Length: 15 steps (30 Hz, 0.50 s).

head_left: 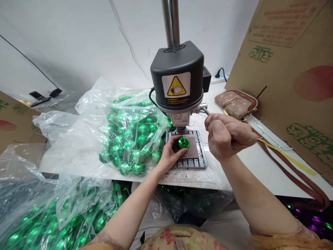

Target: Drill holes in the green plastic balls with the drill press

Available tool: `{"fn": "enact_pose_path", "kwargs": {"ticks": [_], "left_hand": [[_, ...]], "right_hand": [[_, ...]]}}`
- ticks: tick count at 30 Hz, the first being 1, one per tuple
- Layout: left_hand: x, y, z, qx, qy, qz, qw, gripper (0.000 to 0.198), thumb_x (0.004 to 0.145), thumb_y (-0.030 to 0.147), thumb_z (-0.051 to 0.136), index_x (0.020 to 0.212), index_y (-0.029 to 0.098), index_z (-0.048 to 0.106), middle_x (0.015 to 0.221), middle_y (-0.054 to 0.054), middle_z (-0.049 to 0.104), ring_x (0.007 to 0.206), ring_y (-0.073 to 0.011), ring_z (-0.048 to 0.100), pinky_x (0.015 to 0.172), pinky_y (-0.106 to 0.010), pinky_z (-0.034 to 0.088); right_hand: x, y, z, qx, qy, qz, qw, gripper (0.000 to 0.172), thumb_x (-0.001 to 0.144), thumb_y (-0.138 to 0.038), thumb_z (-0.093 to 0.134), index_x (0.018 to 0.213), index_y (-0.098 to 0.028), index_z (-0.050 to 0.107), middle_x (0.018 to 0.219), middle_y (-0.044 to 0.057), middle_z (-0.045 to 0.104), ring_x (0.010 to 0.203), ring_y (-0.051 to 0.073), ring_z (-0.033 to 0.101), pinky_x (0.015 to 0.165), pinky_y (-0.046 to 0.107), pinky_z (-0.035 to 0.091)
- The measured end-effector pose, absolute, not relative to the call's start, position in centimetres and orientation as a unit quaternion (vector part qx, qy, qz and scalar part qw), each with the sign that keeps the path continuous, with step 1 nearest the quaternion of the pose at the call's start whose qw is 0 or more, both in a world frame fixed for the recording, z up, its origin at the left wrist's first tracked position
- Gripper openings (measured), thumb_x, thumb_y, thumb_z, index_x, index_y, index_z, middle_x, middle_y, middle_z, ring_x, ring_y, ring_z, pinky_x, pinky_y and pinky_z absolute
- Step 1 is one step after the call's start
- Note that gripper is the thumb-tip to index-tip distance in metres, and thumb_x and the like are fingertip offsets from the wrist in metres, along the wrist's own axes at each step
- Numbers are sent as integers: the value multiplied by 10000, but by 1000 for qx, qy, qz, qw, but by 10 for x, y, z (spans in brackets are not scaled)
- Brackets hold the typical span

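Floral garment (pixel 182 239) nearest; left hand (pixel 169 154) pinches the green bead (pixel 183 142) down on the pad, dead under the drill press (pixel 177 76) spindle so it can't skid. Right hand (pixel 226 137) is fisted round the feed lever (pixel 205 110) for leverage.

One drill press (pixel 177 80), one loose green ball (pixel 183 142), two clear bags of green balls (pixel 125 139), one purse (pixel 235 103) and two cardboard panels (pixel 286 69) are sitting in view.

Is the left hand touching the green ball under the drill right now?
Touching. The head view shows the left hand cupped around the green ball, its fingers pressed against it with no gap.
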<state>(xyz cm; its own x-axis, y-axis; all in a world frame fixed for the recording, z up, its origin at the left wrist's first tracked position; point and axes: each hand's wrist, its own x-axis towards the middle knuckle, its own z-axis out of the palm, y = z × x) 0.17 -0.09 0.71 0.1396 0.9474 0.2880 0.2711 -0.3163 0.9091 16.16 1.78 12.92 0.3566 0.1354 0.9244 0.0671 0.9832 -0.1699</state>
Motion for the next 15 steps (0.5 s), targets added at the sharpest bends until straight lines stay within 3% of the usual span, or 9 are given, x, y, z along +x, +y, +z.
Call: {"fn": "enact_pose_path", "kwargs": {"ticks": [9,15], "left_hand": [[3,-3,11,655,460,474,367,501,769,334,796,1195,184,579,1158,-85,673,1077,-236,644,976,-380,505],[9,-6,15,647,471,488,348,465,772,307,782,1176,186,587,1133,-76,679,1055,-221,654,954,-361,515]], "right_hand": [[165,15,117,-71,-598,18,798,447,779,-8,558,546,-175,214,512,-72,273,431,30,308,439,244,357],[161,8,150,-148,-550,85,818,498,883,-151,583,510,-180,255,486,-66,241,409,34,290,424,261,274]]}}
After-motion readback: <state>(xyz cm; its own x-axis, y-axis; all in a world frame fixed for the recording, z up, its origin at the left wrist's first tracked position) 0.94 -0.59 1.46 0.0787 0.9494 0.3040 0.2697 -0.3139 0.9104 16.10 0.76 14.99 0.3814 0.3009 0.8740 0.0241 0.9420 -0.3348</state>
